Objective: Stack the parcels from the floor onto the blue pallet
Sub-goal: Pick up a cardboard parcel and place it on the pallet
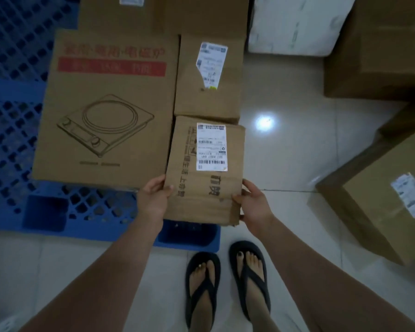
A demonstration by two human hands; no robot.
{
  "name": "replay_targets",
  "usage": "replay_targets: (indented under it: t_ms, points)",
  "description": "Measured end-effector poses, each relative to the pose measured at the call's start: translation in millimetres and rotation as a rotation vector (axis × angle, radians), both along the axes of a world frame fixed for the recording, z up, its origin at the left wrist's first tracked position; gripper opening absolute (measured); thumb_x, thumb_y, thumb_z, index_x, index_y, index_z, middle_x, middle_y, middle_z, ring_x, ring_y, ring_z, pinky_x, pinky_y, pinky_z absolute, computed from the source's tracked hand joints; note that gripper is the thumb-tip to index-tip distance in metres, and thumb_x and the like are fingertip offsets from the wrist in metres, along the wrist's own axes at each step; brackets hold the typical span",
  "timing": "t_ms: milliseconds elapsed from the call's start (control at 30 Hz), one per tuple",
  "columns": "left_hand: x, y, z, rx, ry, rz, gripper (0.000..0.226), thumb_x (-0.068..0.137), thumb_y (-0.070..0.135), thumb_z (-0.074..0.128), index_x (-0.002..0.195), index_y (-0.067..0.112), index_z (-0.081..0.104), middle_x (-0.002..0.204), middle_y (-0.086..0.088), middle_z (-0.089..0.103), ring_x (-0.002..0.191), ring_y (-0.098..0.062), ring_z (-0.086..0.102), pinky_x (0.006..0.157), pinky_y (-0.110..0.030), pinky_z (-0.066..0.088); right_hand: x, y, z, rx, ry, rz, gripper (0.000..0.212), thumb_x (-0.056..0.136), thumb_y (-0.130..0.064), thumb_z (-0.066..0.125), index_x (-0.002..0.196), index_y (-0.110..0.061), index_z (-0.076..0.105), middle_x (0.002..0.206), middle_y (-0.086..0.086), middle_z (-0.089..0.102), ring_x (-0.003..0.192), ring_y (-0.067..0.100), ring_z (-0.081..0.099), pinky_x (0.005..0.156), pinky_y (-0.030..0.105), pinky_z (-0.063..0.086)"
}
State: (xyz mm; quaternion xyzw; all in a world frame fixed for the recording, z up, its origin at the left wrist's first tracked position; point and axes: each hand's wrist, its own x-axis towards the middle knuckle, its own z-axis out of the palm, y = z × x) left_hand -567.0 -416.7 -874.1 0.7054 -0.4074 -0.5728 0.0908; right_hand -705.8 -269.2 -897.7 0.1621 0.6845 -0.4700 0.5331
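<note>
Pallet (7, 144) is blue lattice plastic and fills the left side, its near-right corner just ahead of the feet. Big carton with cooker line drawing (103, 111) lies flat on it, red print across the top. Another brown carton (153, 15) sits behind that at the top edge. Small carton with torn label (209, 77) sits just right of the big one, touching it. Left hand (153, 200) grips the left edge of the held parcel (204, 188) near its near end: thumb lies on the top face, fingers wrap the side and go out of sight underneath. The parcel is a flat brown carton with a white shipping label and dark print. It is at the pallet's near-right corner, far end butted against the small carton, left side close along the big carton, near end overhanging the pallet edge. Cannot tell whether it rests on the deck or is carried clear of it. Right hand (255, 204) grips the right edge the same way, thumb on top, fingers curled round the side. Black flip-flops (203, 283) stand on pale tile floor (297, 152) below the parcel. A white wrapped parcel (295, 25) sits on the floor top centre-right, a large brown carton (379, 51) is right of it, and a labelled brown carton (381, 200) is at the right edge, well apart from the pallet.
</note>
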Motion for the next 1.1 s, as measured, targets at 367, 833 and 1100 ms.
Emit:
replay_targets:
  t_ms: [367, 833, 1100]
  points:
    - [0, 37, -30, 0.561, 0.007, 0.511, 0.059, 0.086, 0.026, 0.068, 0.137, 0.011, 0.042, 0.144, -0.018, 0.042, 0.129, -0.035, 0.045, 0.101, -0.054, 0.044, 4, -24, -25, 0.282, -0.115, 0.000, 0.046, 0.094, -0.046, 0.045, 0.133, -0.022, 0.044, 0.128, 0.009, 0.053, 0.114, 0.031, 0.052, 0.094, 0.051, 0.047]
    - [-9, 37, -28, 0.457, -0.065, 0.487, 0.046, 0.088, 0.021, 0.066, 0.127, 0.004, 0.051, 0.133, -0.019, 0.055, 0.119, -0.030, 0.056, 0.094, -0.040, 0.051, -5, -14, -24, 0.256, -0.140, 0.156, 0.051, 0.094, -0.051, 0.039, 0.136, -0.023, 0.045, 0.128, 0.003, 0.054, 0.118, 0.028, 0.051, 0.096, 0.045, 0.043]
    - [-78, 48, 63, 0.629, -0.056, 0.025, 0.028, 0.089, 0.013, 0.063, 0.114, 0.003, 0.055, 0.105, -0.015, 0.060, 0.094, -0.026, 0.060, 0.082, -0.039, 0.052, -45, 27, 42, 0.278, 0.074, 0.384, 0.061, 0.093, -0.033, 0.050, 0.146, -0.011, 0.028, 0.105, 0.006, 0.049, 0.099, 0.026, 0.059, 0.066, 0.024, 0.042]
